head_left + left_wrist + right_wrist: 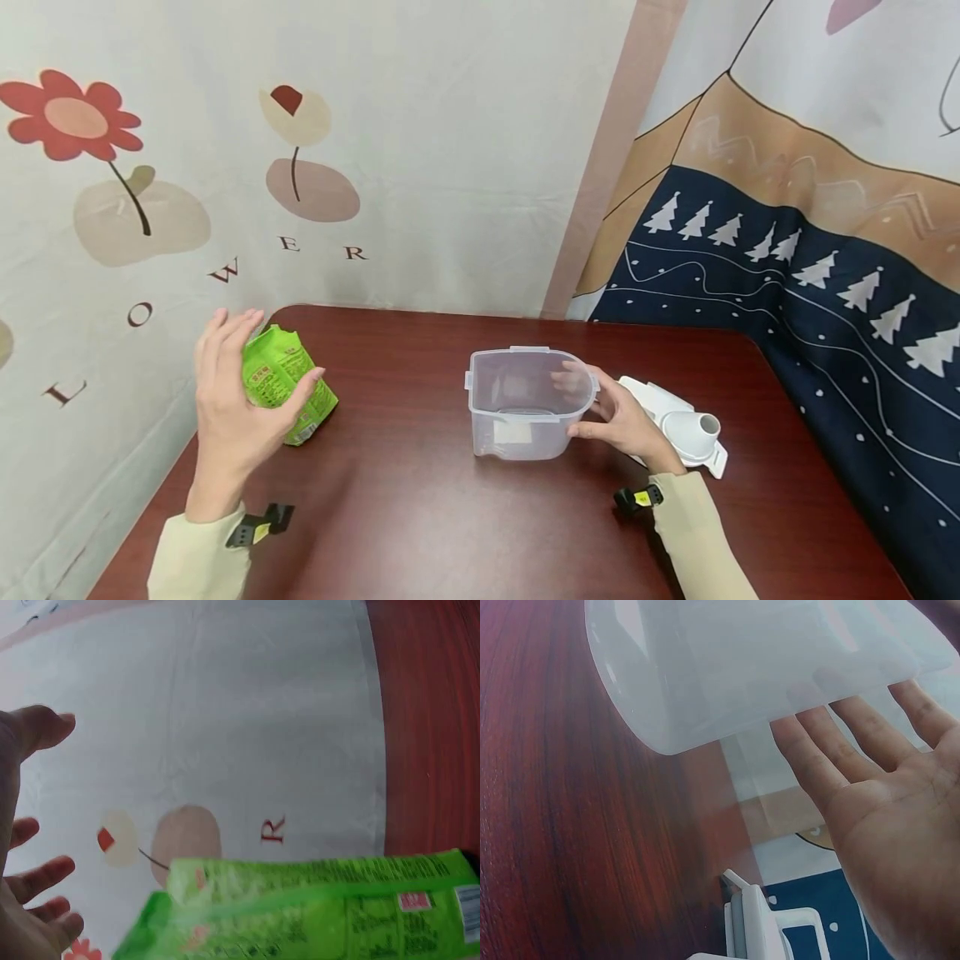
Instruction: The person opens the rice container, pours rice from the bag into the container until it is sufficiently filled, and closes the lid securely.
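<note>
My left hand (243, 400) is raised beside a green printed packet (291, 382), its fingers extended and the thumb spread away from them. In the left wrist view the packet (322, 911) lies apart from the fingers (45, 877), with nothing in the grasp. A clear plastic container (517, 437), lidless and rounded at one end, is at the middle of the table. My right hand (622, 421) holds that rounded end, thumb at the near side and fingers around the far side. From the right wrist the fingertips go out of sight behind the cloudy container wall (742, 675).
A white lid (678, 425) with a round spout lies on the table just right of my right hand. The dark red table (420, 517) ends at a pale printed curtain (450, 167) behind and a navy one with trees (825, 333) at the right.
</note>
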`<action>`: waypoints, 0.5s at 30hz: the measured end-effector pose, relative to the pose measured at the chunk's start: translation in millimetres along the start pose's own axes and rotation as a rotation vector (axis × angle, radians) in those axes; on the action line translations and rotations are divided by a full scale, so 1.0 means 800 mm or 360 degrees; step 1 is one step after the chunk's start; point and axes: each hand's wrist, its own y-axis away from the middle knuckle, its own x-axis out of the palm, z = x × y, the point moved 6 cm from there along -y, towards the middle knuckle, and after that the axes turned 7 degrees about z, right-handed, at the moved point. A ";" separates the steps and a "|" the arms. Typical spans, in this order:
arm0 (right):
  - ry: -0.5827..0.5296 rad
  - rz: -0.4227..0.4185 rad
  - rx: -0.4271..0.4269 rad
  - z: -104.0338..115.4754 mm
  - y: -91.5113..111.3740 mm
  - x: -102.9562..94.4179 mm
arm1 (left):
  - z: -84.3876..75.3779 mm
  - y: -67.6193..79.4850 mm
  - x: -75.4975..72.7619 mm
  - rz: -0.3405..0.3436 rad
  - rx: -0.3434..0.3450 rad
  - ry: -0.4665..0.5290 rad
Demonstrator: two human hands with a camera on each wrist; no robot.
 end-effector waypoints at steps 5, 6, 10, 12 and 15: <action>0.0002 -0.0006 0.0014 -0.001 0.001 -0.001 | 0.047 0.019 -0.008 0.0036 -0.0271 -0.0027; 0.0001 -0.0006 0.0014 -0.001 0.001 -0.001 | 0.055 0.023 -0.009 0.0054 -0.0326 -0.0030; 0.0007 -0.0006 0.0018 -0.001 0.001 -0.001 | 0.078 0.037 -0.009 0.0113 -0.0567 -0.0012; 0.0016 -0.0012 0.0033 -0.002 0.001 -0.002 | 0.087 0.044 -0.008 0.0141 -0.0711 0.0018; 0.0025 -0.0017 0.0043 -0.002 0.001 -0.002 | 0.100 0.055 -0.005 0.0156 -0.0921 0.0088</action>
